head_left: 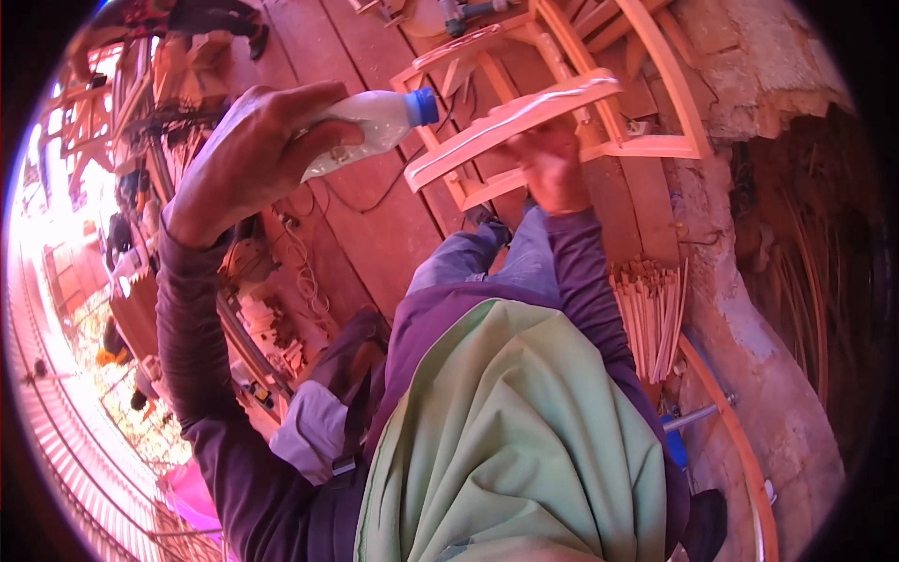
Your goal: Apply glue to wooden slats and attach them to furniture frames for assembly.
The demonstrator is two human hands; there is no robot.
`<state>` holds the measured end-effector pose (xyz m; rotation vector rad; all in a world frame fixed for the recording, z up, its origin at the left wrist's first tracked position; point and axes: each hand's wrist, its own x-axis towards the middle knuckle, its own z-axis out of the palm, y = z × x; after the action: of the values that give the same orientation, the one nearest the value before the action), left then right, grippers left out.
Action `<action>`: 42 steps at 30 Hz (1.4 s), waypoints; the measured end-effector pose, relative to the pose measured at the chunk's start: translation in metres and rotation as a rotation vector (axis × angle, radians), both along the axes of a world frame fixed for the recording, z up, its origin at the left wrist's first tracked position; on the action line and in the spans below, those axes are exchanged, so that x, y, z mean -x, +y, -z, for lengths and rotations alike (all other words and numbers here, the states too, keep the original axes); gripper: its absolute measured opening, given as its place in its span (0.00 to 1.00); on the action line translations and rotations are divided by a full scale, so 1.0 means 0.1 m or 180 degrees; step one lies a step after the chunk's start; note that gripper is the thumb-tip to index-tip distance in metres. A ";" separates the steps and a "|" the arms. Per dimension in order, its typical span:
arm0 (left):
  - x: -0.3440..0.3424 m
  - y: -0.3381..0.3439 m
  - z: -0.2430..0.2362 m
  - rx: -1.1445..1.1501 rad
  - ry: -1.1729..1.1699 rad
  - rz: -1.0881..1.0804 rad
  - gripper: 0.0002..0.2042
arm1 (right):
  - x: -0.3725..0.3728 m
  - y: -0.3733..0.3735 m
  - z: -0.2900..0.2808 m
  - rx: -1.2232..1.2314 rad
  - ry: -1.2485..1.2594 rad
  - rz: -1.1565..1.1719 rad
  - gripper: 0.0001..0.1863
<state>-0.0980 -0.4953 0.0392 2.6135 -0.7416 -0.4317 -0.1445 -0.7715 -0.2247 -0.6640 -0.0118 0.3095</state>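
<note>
My left hand (253, 150) is wrapped round a translucent plastic bottle (375, 117) with a blue cap, held sideways. The cap points toward a curved wooden slat (510, 131) in my right hand (552, 164). A white bead of what looks like glue runs along the slat's edge. From below, my right fingers grip the slat, partly hidden by it. Bottle cap and slat look close together, but I cannot tell whether they touch. Just beyond the slat stands a wooden chair frame (688, 147) on the floor.
A bundle of thin wooden sticks (651, 318) stands at the right by a rough wall (749, 337). A long curved wooden strip (740, 440) lies lower right. More wooden parts crowd the left, with cables (304, 272) on the floor (365, 234). A power tool (464, 14) lies at the top.
</note>
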 end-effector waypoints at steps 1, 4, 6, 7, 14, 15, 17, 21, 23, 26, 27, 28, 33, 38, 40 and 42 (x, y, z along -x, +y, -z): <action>0.03 0.04 0.00 -0.0067 0.0144 -0.0072 0.11 | 0.00 -0.06 0.01 -0.0027 0.0019 -0.0053 0.24; 0.11 0.18 0.11 0.0011 0.0148 0.0060 0.12 | -0.05 -0.21 0.08 -0.0693 -0.0188 0.0008 0.25; 0.16 0.21 0.12 -0.0045 0.0377 0.0094 0.12 | -0.05 -0.26 0.13 -0.0779 -0.0082 0.0210 0.25; 0.19 0.22 0.13 -0.0052 0.0383 0.0061 0.12 | -0.06 -0.28 0.14 -0.0788 -0.0072 0.0178 0.25; 0.31 0.19 0.19 -0.0361 0.0297 0.0256 0.13 | -0.08 -0.23 0.06 -0.0472 -0.0138 0.0144 0.25; 0.33 0.19 0.22 -0.0548 0.0260 0.0260 0.12 | -0.08 -0.21 0.04 -0.0388 -0.0203 0.0152 0.25; 0.32 0.16 0.25 -0.0698 0.0249 0.0315 0.12 | -0.08 -0.16 -0.01 -0.0316 -0.0262 0.0162 0.25; 0.28 0.08 0.27 -0.0746 0.0257 0.0361 0.11 | -0.04 -0.09 -0.04 -0.0004 -0.0320 0.0106 0.25; 0.25 0.07 0.22 -0.0697 0.0244 0.0357 0.11 | -0.01 -0.08 0.00 0.0051 -0.0297 0.0091 0.25; 0.25 0.26 0.19 -0.0001 0.0178 0.0132 0.12 | 0.02 -0.07 0.08 -0.0114 -0.0292 0.0090 0.25; 0.27 0.32 0.23 0.0008 0.0170 0.0157 0.12 | 0.04 -0.08 0.08 -0.0244 -0.0213 0.0137 0.25; 0.31 0.36 0.25 0.0230 0.0279 -0.0004 0.12 | 0.05 -0.10 0.09 -0.0372 -0.0134 0.0184 0.26; 0.44 0.50 0.39 -0.0149 0.0258 0.0069 0.11 | -0.01 -0.14 0.04 -0.0191 -0.0188 0.0188 0.26; 0.44 0.39 0.44 -0.0622 0.0324 0.0093 0.11 | -0.08 -0.06 -0.04 -0.0012 -0.0325 0.0149 0.25; 0.41 0.38 0.47 -0.0723 0.0160 0.0304 0.12 | -0.08 -0.03 -0.07 0.0170 -0.0347 0.0085 0.25; 0.40 0.37 0.52 -0.0675 0.0116 0.0318 0.11 | -0.06 0.03 -0.10 0.0262 -0.0377 -0.0002 0.25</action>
<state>-0.1379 -0.4581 -0.0133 2.7630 -0.8594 -0.6163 -0.1385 -0.7682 -0.2145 -0.7633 -0.1127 0.2719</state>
